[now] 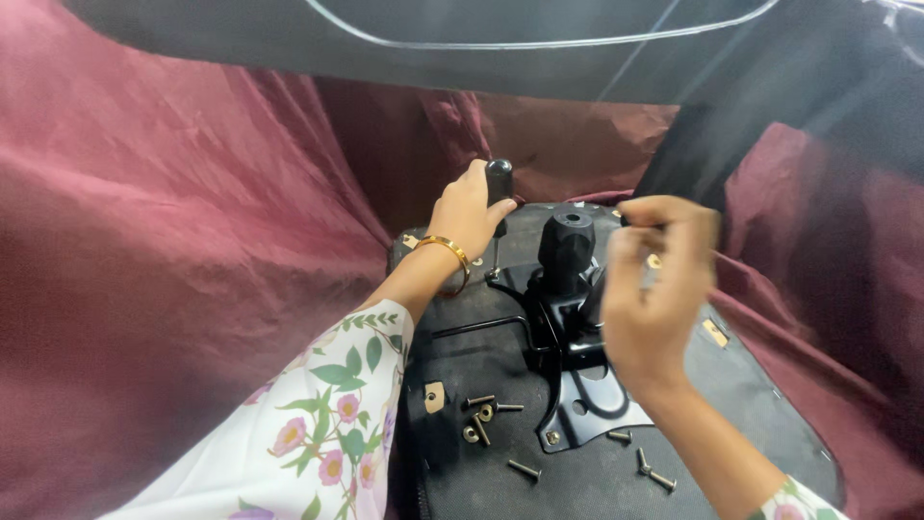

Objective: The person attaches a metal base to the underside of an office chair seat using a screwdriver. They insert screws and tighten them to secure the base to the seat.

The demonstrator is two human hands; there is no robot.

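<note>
My left hand (470, 214), with a gold bangle on the wrist, grips the black handle of a screwdriver (498, 183) whose shaft stands upright, its tip down at the black metal mechanism plate (587, 390). That plate sits on the upturned black chair seat (500, 356) and carries a round black knob (566, 243). My right hand (654, 289) hovers blurred over the plate's right side, fingers pinched together; whether it holds something small I cannot tell.
Several loose bolts (481, 416) and washers lie on the seat underside in front of the plate, more bolts (653, 472) to the right. Dark red cloth (164, 270) surrounds the seat on both sides. A black chair part (731, 144) leans at the back right.
</note>
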